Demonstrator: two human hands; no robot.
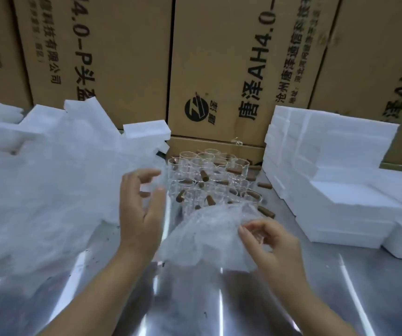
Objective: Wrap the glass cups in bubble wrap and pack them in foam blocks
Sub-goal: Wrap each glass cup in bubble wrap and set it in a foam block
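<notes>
Several clear glass cups (209,175) stand clustered at the table's middle back, with brown corks lying in and around them. My right hand (270,241) pinches a sheet of bubble wrap (204,236) that lies in front of the cups. My left hand (141,204) hovers with fingers spread and loosely bent beside the cups, at the edge of a big pile of bubble wrap (49,190) on the left; it grips nothing that I can see. White foam blocks (335,190) are stacked at the right.
More foam pieces (144,132) lie behind the pile at the left. Tall cardboard boxes (219,69) wall off the back. The shiny metal table (219,299) stretches toward me between my forearms.
</notes>
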